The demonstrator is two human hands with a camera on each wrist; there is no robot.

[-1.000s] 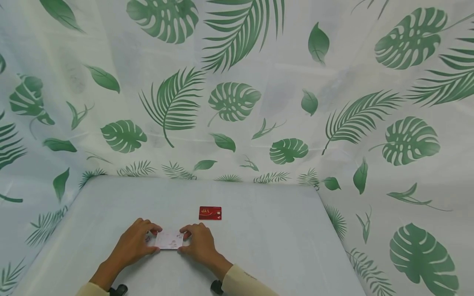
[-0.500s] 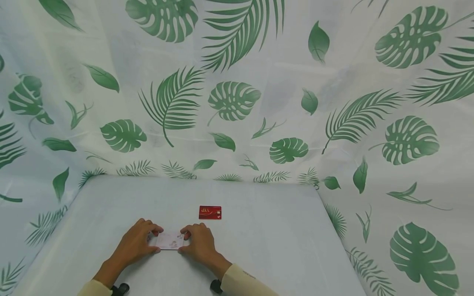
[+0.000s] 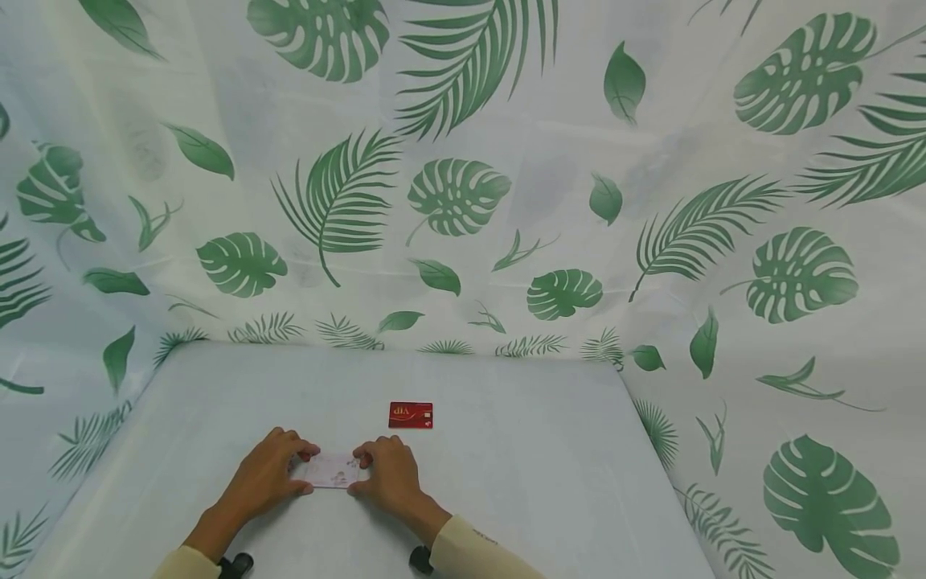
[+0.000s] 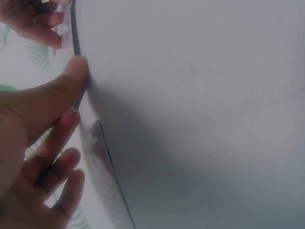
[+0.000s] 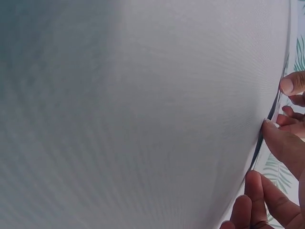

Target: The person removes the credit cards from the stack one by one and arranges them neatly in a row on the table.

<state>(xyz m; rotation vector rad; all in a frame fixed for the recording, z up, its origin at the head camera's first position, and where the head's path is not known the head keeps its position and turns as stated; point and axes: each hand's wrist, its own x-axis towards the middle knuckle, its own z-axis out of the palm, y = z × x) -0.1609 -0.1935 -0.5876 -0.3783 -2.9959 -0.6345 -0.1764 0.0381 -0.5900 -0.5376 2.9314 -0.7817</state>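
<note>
Both hands hold a small, flat, pale pink card-like piece (image 3: 333,471) with a faint flowery print, low over the white table. At its left end my left hand (image 3: 262,474) pinches it between thumb and fingers. The right hand (image 3: 391,476) pinches the opposite end in the same way. Seen nearly edge-on in the left wrist view, the pale piece (image 4: 67,29) shows a thin dark edge; its underside is hidden. A red card (image 3: 410,416) marked VIP lies flat beyond the right hand, apart from both hands.
A smooth white table (image 3: 535,458) spreads around the hands. Behind it and along both sides hang white sheets (image 3: 492,305) printed with green leaves. Beige sleeves (image 3: 477,551) and dark wrist bands (image 3: 422,560) show at the near edge.
The left hand has shifted very slightly to the right, and more of the flowery print shows. Otherwise the hands keep their grip, and the red card stays where it was.
</note>
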